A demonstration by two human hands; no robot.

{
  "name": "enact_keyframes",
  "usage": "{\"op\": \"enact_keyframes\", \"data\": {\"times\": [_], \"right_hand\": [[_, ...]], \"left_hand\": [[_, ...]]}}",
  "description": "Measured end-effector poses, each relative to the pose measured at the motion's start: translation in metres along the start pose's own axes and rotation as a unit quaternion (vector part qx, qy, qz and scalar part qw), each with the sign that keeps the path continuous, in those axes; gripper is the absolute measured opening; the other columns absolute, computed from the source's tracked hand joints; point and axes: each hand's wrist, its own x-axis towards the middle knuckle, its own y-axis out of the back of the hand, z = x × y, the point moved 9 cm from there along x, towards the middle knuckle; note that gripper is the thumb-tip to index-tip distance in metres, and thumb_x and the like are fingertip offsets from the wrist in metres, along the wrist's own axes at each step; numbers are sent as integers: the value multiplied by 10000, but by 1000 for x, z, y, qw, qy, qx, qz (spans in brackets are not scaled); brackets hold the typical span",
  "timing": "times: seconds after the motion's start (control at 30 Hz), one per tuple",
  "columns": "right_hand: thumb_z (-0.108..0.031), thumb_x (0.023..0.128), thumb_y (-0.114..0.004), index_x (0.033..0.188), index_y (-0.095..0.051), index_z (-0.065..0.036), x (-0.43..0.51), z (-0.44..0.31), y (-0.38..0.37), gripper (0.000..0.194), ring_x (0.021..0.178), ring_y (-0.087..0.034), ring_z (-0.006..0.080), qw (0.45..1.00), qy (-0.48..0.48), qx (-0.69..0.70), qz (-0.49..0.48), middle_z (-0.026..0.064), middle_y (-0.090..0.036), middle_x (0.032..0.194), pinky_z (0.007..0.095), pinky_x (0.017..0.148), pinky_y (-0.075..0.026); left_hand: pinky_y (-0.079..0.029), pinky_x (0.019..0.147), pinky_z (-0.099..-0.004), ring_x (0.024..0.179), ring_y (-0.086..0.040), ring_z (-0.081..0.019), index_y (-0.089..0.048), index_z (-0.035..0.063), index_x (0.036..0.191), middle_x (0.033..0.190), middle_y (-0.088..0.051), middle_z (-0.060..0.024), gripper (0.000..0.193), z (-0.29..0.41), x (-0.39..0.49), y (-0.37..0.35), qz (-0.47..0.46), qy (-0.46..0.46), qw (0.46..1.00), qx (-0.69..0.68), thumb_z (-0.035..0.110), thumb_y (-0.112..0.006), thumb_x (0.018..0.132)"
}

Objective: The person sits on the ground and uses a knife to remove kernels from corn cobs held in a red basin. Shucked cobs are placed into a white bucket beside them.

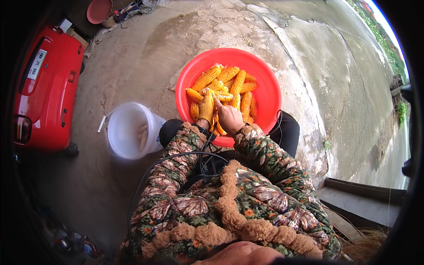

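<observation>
Yellow corn cobs (237, 82) lie piled in a red plastic basin (268, 82) between my knees. My left hand (206, 107), in a yellow-brown work glove, is closed around the left end of one cob (222, 96) above the pile. Bare, my right hand (229, 116) touches the same cob near its middle with an extended finger; its other fingers are curled, and whether they grip anything is hidden. Some kernels on this cob look pale or gone.
A white plastic bucket (152, 132) with a few bare cobs (143, 139) inside stands left of the basin. Black cables (165, 157) cross my lap. Farther left is a red car (53, 89). Loose kernels dot the concrete floor (159, 66).
</observation>
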Motion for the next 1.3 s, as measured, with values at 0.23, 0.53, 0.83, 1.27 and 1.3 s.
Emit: {"op": "enact_keyframes", "data": {"times": [0.23,0.53,0.83,1.27,1.3], "right_hand": [[-116,884,-517,1193,-637,-59,32,25,-17,336,784,-679,375,970,-61,229,44,297,-645,865,407,725,-536],[-202,869,-552,961,-736,-74,54,67,-26,243,780,-682,347,963,-116,243,-5,253,-657,803,414,727,-540],[-128,930,-546,1209,-608,-22,11,24,6,305,928,-659,334,971,38,236,14,244,-653,1018,374,815,-507],[-157,912,-499,1329,-514,-129,7,-17,11,418,747,-627,434,995,9,101,12,268,-618,786,518,658,-486],[-164,911,-486,1328,-510,-127,7,-17,9,419,766,-628,436,996,1,84,7,267,-630,807,529,674,-487]], "left_hand": [[-438,484,-355,580,-563,-190,-575,105,879,709,-591,-53,475,-1,31,16,23,-168,950,262,537,-396,962],[-534,744,-330,913,-655,-234,-491,19,1289,995,-651,-158,362,31,-20,-30,-46,-231,800,551,127,-485,943],[-559,678,-335,795,-658,-196,-584,95,1137,913,-651,-65,547,30,-24,-5,-84,61,982,-158,584,-436,943],[-525,638,-326,788,-644,-186,-609,97,1127,927,-641,-60,513,21,7,27,33,-36,999,5,549,-433,958],[-526,647,-329,798,-644,-189,-606,96,1130,938,-641,-66,512,19,8,31,60,-35,996,47,549,-442,955]]}}
